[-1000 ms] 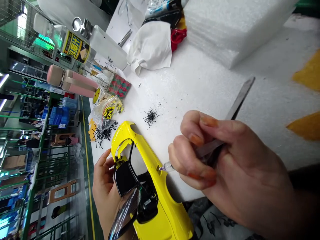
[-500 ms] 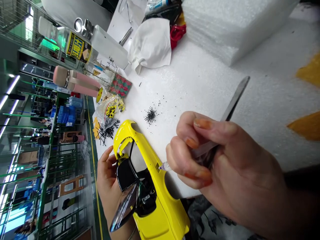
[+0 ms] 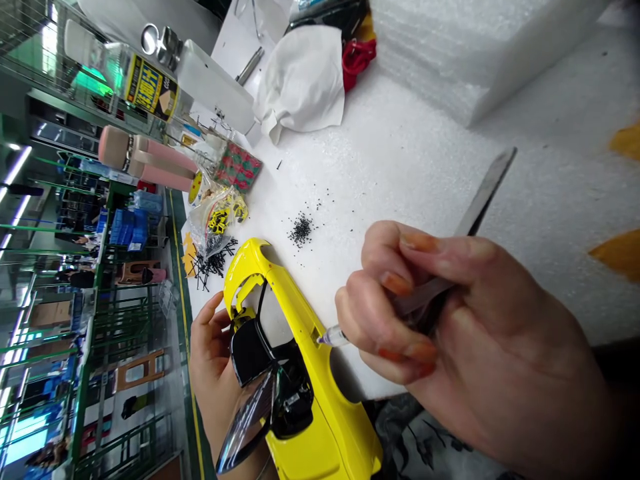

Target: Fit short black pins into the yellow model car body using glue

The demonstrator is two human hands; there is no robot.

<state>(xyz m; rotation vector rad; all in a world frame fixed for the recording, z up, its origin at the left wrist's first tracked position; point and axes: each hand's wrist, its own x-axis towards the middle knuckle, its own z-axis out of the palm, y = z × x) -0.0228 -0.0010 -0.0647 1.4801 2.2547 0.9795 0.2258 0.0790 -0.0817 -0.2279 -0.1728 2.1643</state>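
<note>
A yellow toy car body (image 3: 300, 373) with a black cabin and a clear windscreen lies at the near edge of the white foam bench (image 3: 400, 160). My left hand (image 3: 213, 360) cups the car from its far side, fingers curled round it. My right hand (image 3: 450, 333) is closed on metal tweezers (image 3: 480, 200) and on a small clear-tipped applicator (image 3: 336, 337). The applicator's tip touches the car's yellow side panel.
A small heap of tiny black parts (image 3: 301, 231) lies on the foam. Black sprue pieces (image 3: 213, 263) and a clear bag of yellow parts (image 3: 220, 217) sit by the bench's left edge. A pink flask (image 3: 145, 163), a labelled bottle (image 3: 145, 80), a white cloth (image 3: 303, 83) and stacked foam sheets (image 3: 465, 47) stand further back.
Nothing has moved beyond slight shifts of the view; my right hand keeps the applicator tip on the car's side and my left hand keeps its hold.
</note>
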